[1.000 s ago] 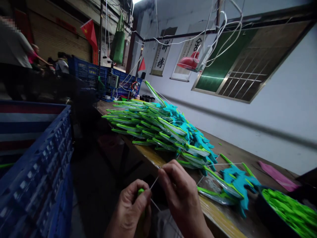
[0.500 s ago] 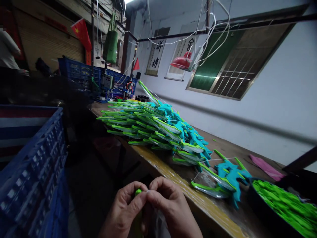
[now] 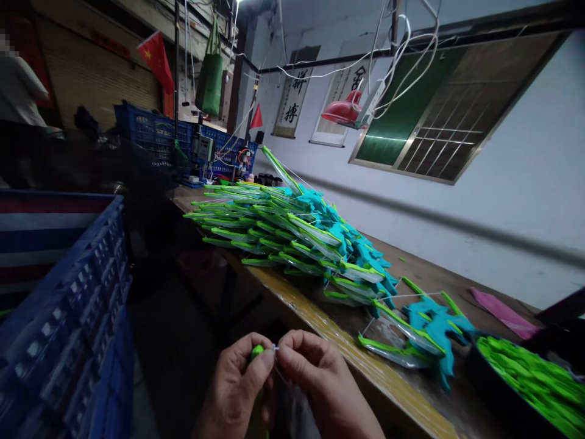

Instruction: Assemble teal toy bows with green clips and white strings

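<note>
At the bottom centre, my left hand is closed round a bright green plastic piece, its rounded tip showing beside the thumb. My right hand pinches a thin white string, whose short end or knot shows in the small gap between both hands' fingertips. Something pale and see-through hangs below the right fingers, blurred. Past my hands, a large pile of green and turquoise toy bows with white strings lies on the table. A turquoise-and-green toy bow lies nearer, to the right.
A dark tub of green plastic parts stands at right. The wooden table has a yellowish taped edge. Blue crates rise at left. A red lamp hangs overhead. A pink cloth lies near the wall. Another person stands far left.
My fingertips have drawn slightly apart, the right hand shifting a little rightward, so the white string shows between them. The whole view has shifted slightly.
</note>
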Available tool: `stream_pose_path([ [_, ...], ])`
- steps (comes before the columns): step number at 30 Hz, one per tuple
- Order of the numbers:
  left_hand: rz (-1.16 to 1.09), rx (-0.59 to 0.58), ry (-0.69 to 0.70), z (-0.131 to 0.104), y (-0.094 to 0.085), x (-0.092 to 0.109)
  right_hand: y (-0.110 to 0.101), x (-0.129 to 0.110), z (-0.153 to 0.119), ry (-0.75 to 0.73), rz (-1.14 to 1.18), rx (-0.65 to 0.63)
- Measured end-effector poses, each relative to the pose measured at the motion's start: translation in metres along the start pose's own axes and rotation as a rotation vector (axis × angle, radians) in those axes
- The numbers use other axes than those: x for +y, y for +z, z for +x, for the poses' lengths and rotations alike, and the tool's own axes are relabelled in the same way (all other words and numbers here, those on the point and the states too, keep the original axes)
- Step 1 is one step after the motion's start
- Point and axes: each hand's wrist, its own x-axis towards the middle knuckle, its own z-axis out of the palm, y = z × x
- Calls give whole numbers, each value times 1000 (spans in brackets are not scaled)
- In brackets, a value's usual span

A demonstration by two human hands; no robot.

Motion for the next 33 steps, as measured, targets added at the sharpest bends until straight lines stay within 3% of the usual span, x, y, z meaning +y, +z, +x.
stream_pose_path([
  [4, 27, 68, 5, -1, 2, -1, 1, -3, -9, -75, -90, 17],
  [8, 61, 64, 3, -4, 2, -2, 5, -8, -15, -105, -136, -58],
  [13, -84, -17, -73, -3, -2, -1, 5, -13, -15, -636, -664, 70],
  [16, -303, -110, -160, 0, -6, 0, 5, -17, -13, -753, -765, 43],
  [20, -412, -198, -225, 3, -8, 0, 6, -23, -14, -767, -855, -88],
  [22, -425, -212, -229, 3, -7, 1, 6, -25, -17, -714, -925, -36],
  [25, -293, -144, -161, 0, -3, 3, 4, -28, -20, -584, -955, 59],
  [30, 64, -25, -46, -4, 1, 3, 4, -39, -15, -297, -705, 64],
  [33, 198, -6, -22, -3, 0, 2, 7, -39, -11, -211, -474, 94],
])
